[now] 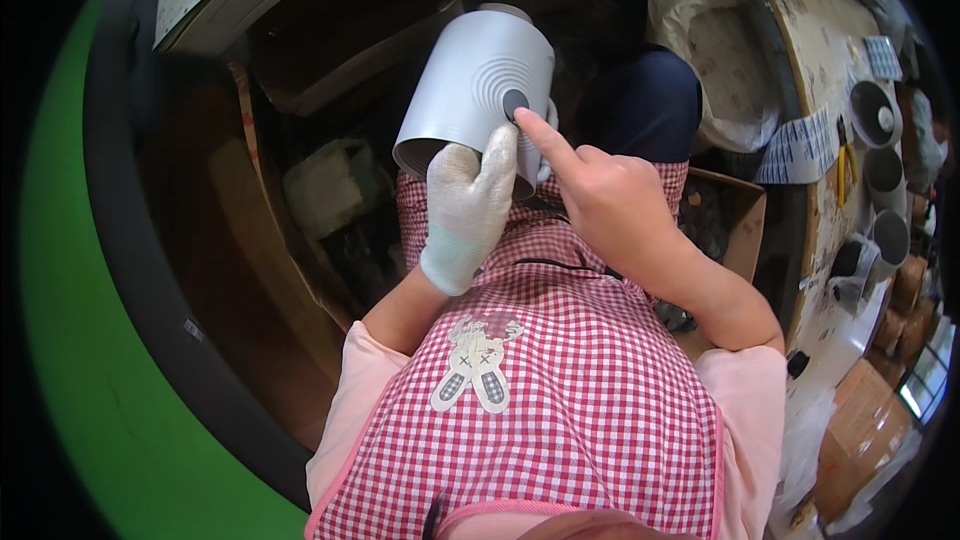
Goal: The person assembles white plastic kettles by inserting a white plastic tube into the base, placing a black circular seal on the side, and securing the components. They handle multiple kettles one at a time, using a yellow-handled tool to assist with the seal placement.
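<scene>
A silver-grey hollow cylinder (450,80) lies tilted above my lap, its open end toward me. Concentric ridges ring a dark round spot (513,101) on its side. My left hand (468,205), in a whitish knitted glove, grips the near rim, one finger lying along the outside. My bare right hand (610,195) has its index finger stretched out, the tip touching the edge of the dark spot; its other fingers are curled and partly hidden. A pale curved piece shows at the cylinder's right side; I cannot tell what it is.
On the right, a worn workbench (800,30) carries several grey cylinders (884,172) and yellow-handled pliers (846,175). A whitish sack (715,60) stands beyond my knee. An open cardboard box (745,220) sits below. At left are a dark bin and a green surface (80,290).
</scene>
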Tool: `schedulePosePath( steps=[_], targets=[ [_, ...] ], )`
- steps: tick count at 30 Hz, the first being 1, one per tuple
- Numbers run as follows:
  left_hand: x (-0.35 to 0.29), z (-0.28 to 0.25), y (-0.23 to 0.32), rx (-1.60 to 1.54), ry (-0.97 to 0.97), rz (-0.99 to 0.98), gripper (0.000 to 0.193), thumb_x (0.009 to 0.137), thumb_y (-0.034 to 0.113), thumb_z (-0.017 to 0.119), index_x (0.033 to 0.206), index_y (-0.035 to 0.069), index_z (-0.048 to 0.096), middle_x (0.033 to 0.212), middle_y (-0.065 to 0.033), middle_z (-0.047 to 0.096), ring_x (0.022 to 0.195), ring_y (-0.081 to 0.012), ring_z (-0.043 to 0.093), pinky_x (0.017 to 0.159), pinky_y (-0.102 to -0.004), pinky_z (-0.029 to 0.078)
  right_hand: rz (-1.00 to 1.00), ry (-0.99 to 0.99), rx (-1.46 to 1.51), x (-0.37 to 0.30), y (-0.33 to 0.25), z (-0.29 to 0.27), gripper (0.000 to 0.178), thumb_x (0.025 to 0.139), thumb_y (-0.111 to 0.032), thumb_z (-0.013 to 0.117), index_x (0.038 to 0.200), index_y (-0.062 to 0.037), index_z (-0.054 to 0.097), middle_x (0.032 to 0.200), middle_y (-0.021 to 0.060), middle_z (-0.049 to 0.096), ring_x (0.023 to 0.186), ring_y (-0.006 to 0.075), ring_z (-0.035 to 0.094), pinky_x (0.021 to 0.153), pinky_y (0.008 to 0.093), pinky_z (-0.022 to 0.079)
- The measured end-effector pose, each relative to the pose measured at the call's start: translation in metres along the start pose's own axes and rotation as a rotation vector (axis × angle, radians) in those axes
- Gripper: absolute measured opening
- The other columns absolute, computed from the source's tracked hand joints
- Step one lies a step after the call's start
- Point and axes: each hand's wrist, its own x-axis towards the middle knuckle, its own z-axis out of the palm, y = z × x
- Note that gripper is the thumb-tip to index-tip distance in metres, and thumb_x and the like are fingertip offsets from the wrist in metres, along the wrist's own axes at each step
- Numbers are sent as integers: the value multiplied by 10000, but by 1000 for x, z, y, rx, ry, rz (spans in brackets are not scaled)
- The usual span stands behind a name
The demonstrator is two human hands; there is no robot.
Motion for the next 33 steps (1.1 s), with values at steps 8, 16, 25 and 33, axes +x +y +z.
schedulePosePath(
  steps=[8, 16, 25, 33],
  targets=[
    [-1, -1, 2, -107, 27, -15, 328, 1043, 185, 663, 1213, -95, 673, 1080, -128, 744, 955, -178, 708, 849, -313, 570, 34, 204, 893, 15, 50, -8, 408, 1068, -163, 601, 1473, -119, 605, 913, 25, 724, 568, 31, 529, 521, 219, 452],
    [-3, -19, 5, -218, -123, 47, 461, 900, 279, 854, 1186, -43, 690, 1050, -116, 750, 958, -196, 713, 903, -349, 578, 445, 421, 1424, 17, 122, -20, 811, 848, -609, 825, 1378, -29, 626, 839, -65, 598, 601, -18, 472, 505, 153, 336],
    [37, -46, -14, -189, -116, 69, 393, 983, 247, 719, 1247, -41, 677, 1075, -58, 736, 944, -143, 669, 855, -296, 533, 555, 693, 1140, 9, 105, -16, 734, 862, -606, 807, 1313, -45, 666, 921, -20, 665, 633, 40, 531, 517, 197, 373],
    [50, -47, -34, 146, -94, 519, 695, 1095, 497, 475, 1531, -42, 427, 1477, -147, 529, 1322, -261, 561, 1097, -429, 482, 342, 324, 1430, -1, 142, -55, 644, 866, -667, 769, 1141, -92, 675, 732, -62, 517, 509, 9, 404, 440, 190, 297]
  ],
)
